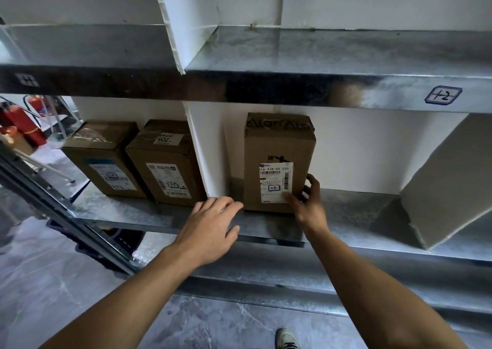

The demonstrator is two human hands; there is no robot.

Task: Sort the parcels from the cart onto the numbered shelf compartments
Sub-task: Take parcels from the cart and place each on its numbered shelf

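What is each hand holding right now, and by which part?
The right hand grips the upright parcel by its lower right edge, thumb on the label. The left hand is open over the shelf, holding nothing.

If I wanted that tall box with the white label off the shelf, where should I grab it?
Probably by its two side faces, reaching in from the front: the tall box stands upright, with a gap beside the white divider and free space on its right.
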